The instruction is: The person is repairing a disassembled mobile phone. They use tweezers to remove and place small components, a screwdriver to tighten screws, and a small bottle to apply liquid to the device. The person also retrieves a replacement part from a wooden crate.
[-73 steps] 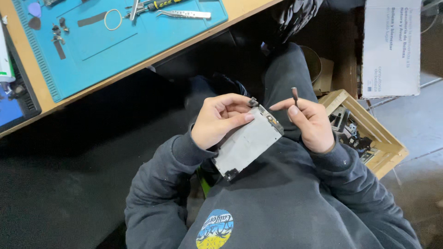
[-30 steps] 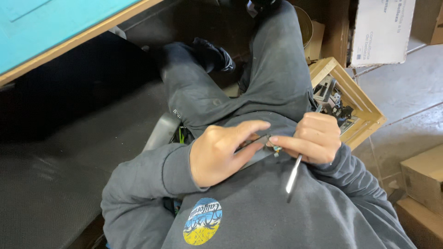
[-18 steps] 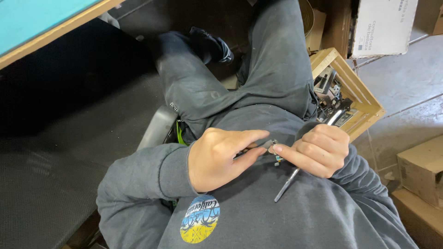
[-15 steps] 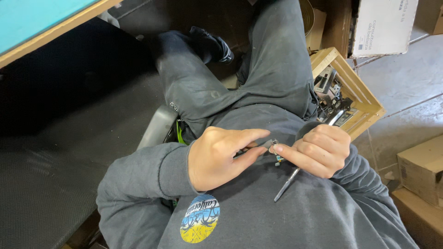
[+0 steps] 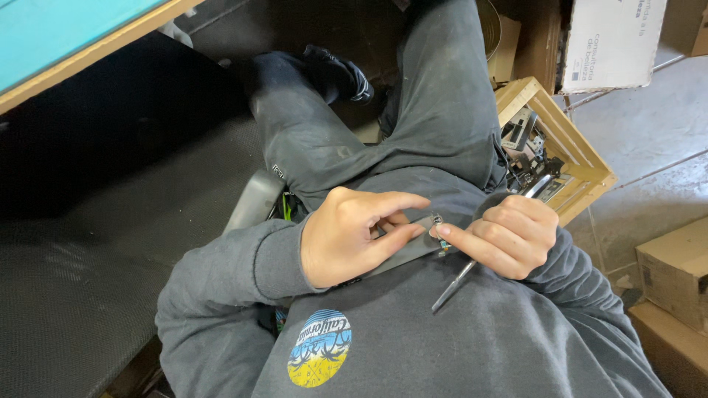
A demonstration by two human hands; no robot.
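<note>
I sit and hold a flat grey metal plate (image 5: pixel 408 249) against my grey sweatshirt. My left hand (image 5: pixel 352 236) grips the plate, thumb along its edge, and hides most of it. My right hand (image 5: pixel 504 236) holds a thin screwdriver (image 5: pixel 454 284) whose tip points down toward my chest. My right index finger touches a small screw or fitting (image 5: pixel 438 220) at the plate's upper corner.
A wooden crate (image 5: pixel 572 144) with dark metal parts stands on the floor to my right. Cardboard boxes (image 5: pixel 675 271) lie at the far right, and a white box (image 5: pixel 611 40) stands above the crate. A table edge with a teal mat (image 5: pixel 66 37) is at the upper left.
The view dropped from the teal work mat to my lap. The plate came down from in front of me to my chest. The screwdriver turned from tip-up to tip-down in my right hand.
</note>
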